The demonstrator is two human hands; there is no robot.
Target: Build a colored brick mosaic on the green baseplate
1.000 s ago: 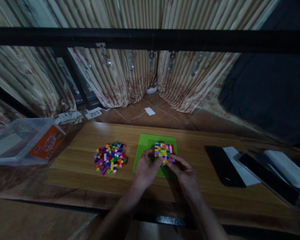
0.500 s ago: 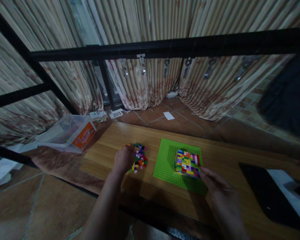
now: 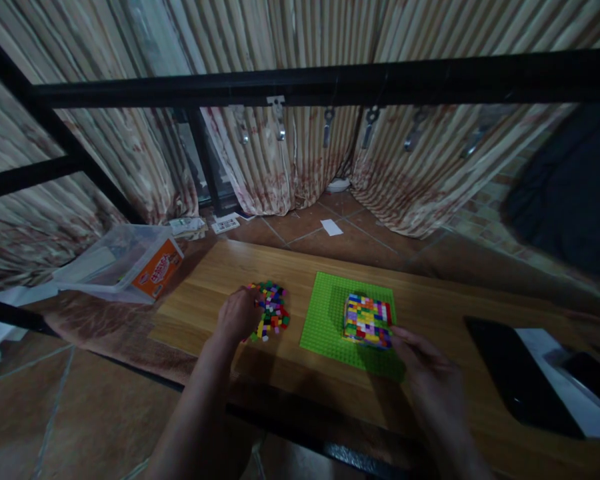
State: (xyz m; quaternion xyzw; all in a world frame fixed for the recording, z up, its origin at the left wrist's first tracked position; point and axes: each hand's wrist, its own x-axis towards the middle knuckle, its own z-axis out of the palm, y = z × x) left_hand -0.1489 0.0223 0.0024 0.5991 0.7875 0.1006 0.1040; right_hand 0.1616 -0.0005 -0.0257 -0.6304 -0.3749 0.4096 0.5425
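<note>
A loose pile of small coloured toy bricks lies on the wooden table. My left hand is at the pile's left side with its fingers curled down into it; whatever is between the fingertips is hidden. To the right, a green baseplate carries a low rectangular block built of many-coloured bricks. My right hand reaches in from the right, thumb and fingers closed at the block's near right corner and touching it. The far fingers of that hand are partly hidden.
A clear plastic box with an orange label stands left of the table. On the right lie a black flat panel, a white sheet and a dark phone-like object. A black metal bar with hooks crosses beyond.
The whole view has shifted slightly, so everything sits a little further left. My left hand stays at the pile with its fingers slightly moved; my right hand keeps its place at the block's corner.
</note>
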